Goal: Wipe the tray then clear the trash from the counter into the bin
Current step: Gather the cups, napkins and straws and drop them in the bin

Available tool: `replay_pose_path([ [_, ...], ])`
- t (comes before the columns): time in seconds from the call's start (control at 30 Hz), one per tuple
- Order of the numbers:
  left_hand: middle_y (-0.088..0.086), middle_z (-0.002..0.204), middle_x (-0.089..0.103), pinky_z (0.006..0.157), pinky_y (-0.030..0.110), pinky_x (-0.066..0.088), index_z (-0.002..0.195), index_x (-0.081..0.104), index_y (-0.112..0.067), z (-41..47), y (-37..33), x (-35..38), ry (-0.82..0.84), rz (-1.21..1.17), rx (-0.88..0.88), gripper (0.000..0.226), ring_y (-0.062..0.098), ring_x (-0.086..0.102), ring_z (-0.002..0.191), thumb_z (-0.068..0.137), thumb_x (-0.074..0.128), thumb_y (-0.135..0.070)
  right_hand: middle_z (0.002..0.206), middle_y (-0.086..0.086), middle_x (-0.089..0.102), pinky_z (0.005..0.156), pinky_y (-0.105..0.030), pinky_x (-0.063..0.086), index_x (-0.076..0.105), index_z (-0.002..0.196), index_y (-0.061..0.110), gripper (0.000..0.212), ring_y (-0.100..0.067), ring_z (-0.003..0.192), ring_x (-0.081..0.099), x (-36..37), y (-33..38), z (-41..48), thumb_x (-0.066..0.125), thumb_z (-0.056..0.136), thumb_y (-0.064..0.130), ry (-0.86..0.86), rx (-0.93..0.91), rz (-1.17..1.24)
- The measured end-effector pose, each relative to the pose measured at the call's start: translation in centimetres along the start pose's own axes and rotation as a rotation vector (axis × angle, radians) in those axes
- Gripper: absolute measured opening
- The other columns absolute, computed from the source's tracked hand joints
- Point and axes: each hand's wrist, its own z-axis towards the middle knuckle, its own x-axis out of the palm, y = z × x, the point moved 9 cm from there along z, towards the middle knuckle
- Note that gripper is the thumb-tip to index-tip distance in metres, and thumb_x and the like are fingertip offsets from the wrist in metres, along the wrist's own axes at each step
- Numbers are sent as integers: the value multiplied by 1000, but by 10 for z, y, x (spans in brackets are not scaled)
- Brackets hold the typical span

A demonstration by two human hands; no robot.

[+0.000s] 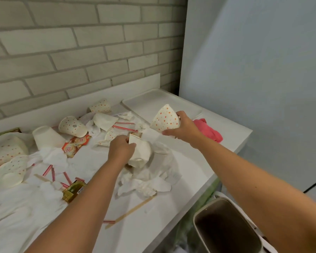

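My right hand [183,127] grips a white paper cup with orange and red dots [165,118], held above the counter in front of the white tray [150,101]. My left hand [121,147] grips a plain white crushed paper cup [140,152] over a heap of crumpled tissues [153,178]. The tray lies at the back right of the white counter [199,161] with nothing on it. A pink cloth [207,131] lies bunched to the right of the tray. The bin [224,227] stands open below the counter's right edge.
Several dotted and plain paper cups [72,126], red-striped straws [124,128], sachets [75,143], a green packet [74,190], wooden stirrers [131,210] and tissues litter the counter's left and middle. A brick wall runs behind; a pale panel stands at right.
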Motion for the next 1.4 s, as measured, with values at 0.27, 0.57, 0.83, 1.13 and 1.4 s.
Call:
replay_pose_path([
  [0.27, 5, 82, 52, 64, 32, 40, 94, 50, -5, -37, -52, -6, -143, -245, 231, 10, 24, 50, 78, 91, 50, -15, 111, 0, 53, 70, -31, 57, 44, 128, 16, 71, -22, 104, 55, -34, -39, -50, 81, 68, 14, 22, 116, 158],
  [0.57, 4, 83, 52, 63, 27, 41, 126, 35, -16, -134, -121, 83, 154, -165, 579, 45, 23, 54, 75, 85, 49, -3, 121, -15, 63, 88, -39, 53, 51, 124, 8, 63, -27, 106, 62, -79, -156, -110, 77, 68, -1, 57, 334, 289],
  [0.83, 10, 119, 55, 83, 26, 40, 121, 48, -11, -180, -88, 212, 496, 147, 490, 35, 26, 54, 111, 87, 45, -3, 112, -11, 64, 66, -29, 52, 49, 127, 12, 55, -27, 101, 62, -80, -284, -175, 74, 79, 20, 143, 789, -64],
  [1.13, 12, 136, 41, 103, 39, 41, 137, 33, -16, -183, -43, 262, 636, 432, 362, 53, 30, 45, 125, 89, 56, -18, 81, -1, 57, 65, -29, 49, 52, 123, 14, 36, -16, 76, 56, -75, -268, -166, 60, 90, 23, 346, 673, -316],
  [1.4, 7, 110, 57, 81, 30, 46, 116, 53, -12, -151, -93, 166, 203, 175, 509, 25, 22, 57, 98, 92, 46, -16, 68, 2, 61, 52, -20, 38, 61, 82, 16, 11, -10, 57, 52, -41, -151, -95, 57, 90, 22, 411, 260, -419],
])
